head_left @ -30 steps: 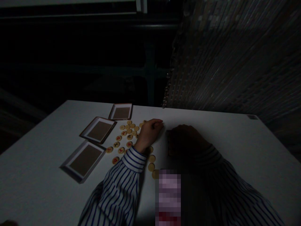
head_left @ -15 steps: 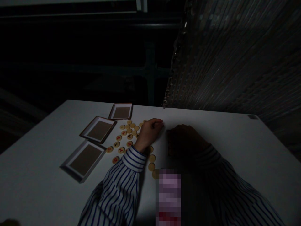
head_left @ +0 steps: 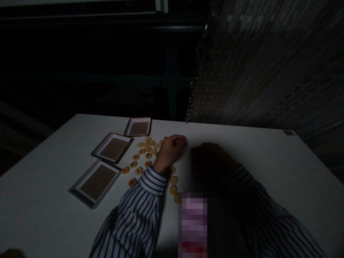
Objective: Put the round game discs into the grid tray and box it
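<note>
Dim scene, white table (head_left: 48, 186). Left hand (head_left: 170, 152) is low over the table at the right side of the round wooden pieces (head_left: 139, 171) — fingers curled in, tips pointing right. Can't tell if it pinches anything or is just loosely closed. The forearm hides part of the spread.

Right hand (head_left: 216, 156) is in deep shadow, over a dark block-like item (head_left: 195, 159). Looks like contact, but too dark to confirm a grip or finger spacing.

Pieces lie loose left of the left hand, some marked red or black; a short line of plain-looking ones (head_left: 173, 180) runs between the forearms, down to a pixelated pinkish patch (head_left: 193, 222).

Three open trays sit left of the pieces: far tray (head_left: 139, 128), middle tray (head_left: 113, 148), near tray (head_left: 95, 182). Both sleeves (head_left: 134, 218) striped — hanging strands (head_left: 249, 68) beyond the table, right side.
</note>
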The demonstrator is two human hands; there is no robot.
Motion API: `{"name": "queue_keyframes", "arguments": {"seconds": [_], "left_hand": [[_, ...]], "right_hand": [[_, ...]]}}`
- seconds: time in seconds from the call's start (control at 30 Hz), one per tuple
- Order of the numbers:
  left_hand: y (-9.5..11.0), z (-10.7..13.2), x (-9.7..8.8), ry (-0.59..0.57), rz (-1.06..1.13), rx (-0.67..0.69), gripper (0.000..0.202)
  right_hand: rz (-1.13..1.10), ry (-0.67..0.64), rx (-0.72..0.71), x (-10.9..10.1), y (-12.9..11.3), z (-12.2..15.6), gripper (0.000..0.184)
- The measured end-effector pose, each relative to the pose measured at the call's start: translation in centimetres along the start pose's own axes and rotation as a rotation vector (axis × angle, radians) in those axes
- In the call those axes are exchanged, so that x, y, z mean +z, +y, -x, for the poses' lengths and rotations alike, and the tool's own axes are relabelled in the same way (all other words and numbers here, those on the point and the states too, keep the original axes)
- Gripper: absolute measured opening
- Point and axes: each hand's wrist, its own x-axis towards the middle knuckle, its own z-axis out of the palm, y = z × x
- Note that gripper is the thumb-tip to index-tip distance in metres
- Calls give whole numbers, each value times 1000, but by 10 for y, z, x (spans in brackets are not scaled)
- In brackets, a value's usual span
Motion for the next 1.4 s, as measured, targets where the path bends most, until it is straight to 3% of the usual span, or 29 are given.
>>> {"name": "queue_keyframes", "arguments": {"seconds": [0.8, 0.97, 1.23, 1.4], "left_hand": [[2, 0, -1, -12, -54, 42, 27], [2, -1, -1, -9, -78, 18, 29], [3, 1, -2, 23, -19, 24, 29], [12, 4, -3, 26, -34, 40, 28]], "right_hand": [[-2, 19, 12, 2, 1, 1, 23], [-41, 174, 37, 6, 14, 1, 25], [-110, 672, 129, -20, 22, 10, 24], [-118, 767, 129, -29, 20, 14, 21]]}}
